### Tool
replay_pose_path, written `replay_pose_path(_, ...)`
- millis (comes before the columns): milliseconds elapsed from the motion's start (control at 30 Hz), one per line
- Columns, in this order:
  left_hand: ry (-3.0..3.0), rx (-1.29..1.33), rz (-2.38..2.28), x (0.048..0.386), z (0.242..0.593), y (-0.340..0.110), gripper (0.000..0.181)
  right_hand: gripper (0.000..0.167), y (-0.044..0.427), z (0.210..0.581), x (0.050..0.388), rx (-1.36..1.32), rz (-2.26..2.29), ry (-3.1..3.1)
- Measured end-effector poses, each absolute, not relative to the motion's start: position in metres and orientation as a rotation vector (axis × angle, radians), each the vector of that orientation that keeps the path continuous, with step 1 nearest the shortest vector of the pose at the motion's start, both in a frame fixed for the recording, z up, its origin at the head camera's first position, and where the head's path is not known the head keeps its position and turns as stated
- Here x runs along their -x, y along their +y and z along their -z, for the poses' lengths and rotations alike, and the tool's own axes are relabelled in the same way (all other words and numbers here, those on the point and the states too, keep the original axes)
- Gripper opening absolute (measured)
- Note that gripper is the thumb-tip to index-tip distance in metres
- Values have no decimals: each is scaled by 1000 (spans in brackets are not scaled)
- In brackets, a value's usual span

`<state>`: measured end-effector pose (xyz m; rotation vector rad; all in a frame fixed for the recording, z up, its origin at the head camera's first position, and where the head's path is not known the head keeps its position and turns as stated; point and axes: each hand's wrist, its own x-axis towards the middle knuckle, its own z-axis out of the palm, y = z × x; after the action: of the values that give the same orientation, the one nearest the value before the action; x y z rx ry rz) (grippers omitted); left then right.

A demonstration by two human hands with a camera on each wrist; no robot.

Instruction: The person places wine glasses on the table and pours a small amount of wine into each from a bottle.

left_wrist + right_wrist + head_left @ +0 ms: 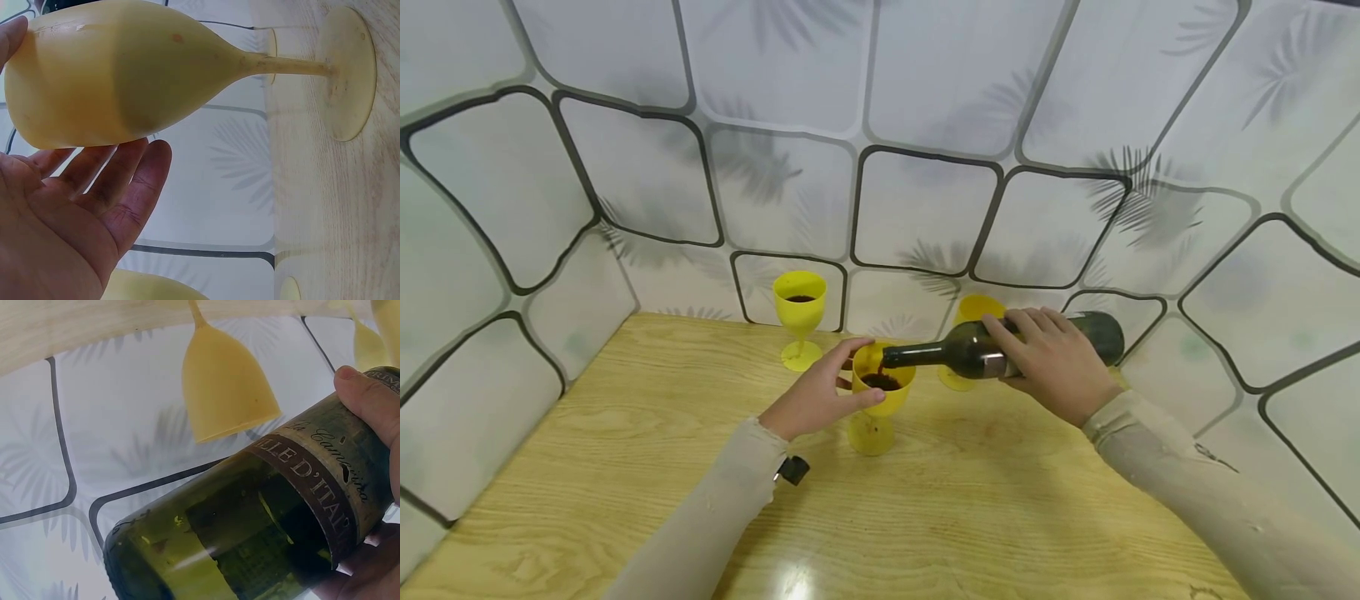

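Note:
My right hand (1054, 360) grips a dark green wine bottle (973, 348) around its labelled body, the bottle tipped nearly level. Its mouth is at the rim of a yellow goblet (889, 402), and dark red liquid runs from it into the cup. Dark liquid partly fills that goblet, which stands upright on the table. My left hand (826, 390) holds the goblet's bowl, thumb on the near side and fingers on the far side. In the left wrist view the fingers (134, 181) rest against the bowl. The right wrist view shows the bottle's label (325, 481).
A second yellow goblet (801, 312) with dark liquid stands at the back left. A third yellow goblet (979, 307) is behind the bottle, partly hidden. The wooden table (925, 517) meets a patterned wall (925, 208) at the back and a wall on the left.

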<state>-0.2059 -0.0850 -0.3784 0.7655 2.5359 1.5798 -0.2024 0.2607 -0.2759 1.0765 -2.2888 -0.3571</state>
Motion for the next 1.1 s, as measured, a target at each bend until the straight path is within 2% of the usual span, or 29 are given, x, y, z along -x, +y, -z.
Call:
replay_pose_path(600, 2542, -776, -1568, 208, 381, -85, 82, 92, 259, 285, 199, -1021, 262, -2413)
replay_pose_path(1100, 2537, -770, -1580, 208, 380, -85, 83, 91, 256, 309, 199, -959, 60, -2518)
